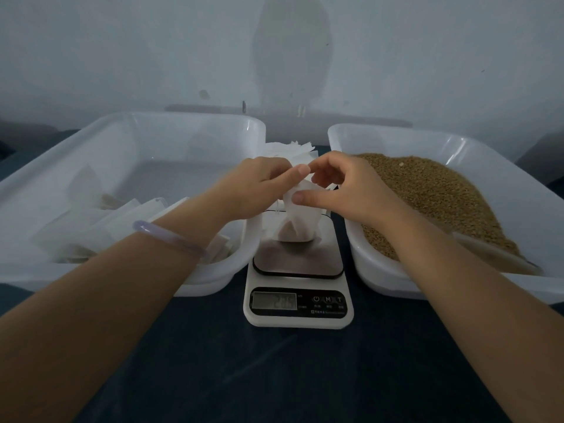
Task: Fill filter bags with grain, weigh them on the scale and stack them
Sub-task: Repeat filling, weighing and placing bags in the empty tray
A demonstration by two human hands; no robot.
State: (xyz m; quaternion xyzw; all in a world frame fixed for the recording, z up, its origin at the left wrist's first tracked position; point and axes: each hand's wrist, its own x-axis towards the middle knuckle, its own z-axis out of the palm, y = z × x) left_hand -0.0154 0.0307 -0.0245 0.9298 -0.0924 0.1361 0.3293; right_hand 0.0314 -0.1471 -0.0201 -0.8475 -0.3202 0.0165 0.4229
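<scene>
Both hands are meeting over the small white paper filter bag (300,222). It is sitting with its dark, grain-filled bottom on the steel platform of the white digital kitchen scale (297,312).

The left hand (259,190) is pinching the bag's upper edge, thumb tip showing on top and the other fingers curling in behind the paper. The right hand (345,190) is gripping from the opposite side, its thumb lying flat on the bag's front face just below the left thumb and its forefinger hooking over the top. So the neck of the bag is standing squeezed between the two sets of fingers, with the filled part resting below them.

Just beyond the fingertips, a stack of flat white empty filter papers (293,149) is peeking out. Out past the left knuckles, a translucent white plastic tub (183,116) is holding filled white packets (122,221). Beside the back of the right hand, a matching second tub (381,276) is carrying heaped brown grain (427,190).

The scale's display is showing digits, too blurred to read. A pale lilac bangle (171,235) is circling the left wrist.
</scene>
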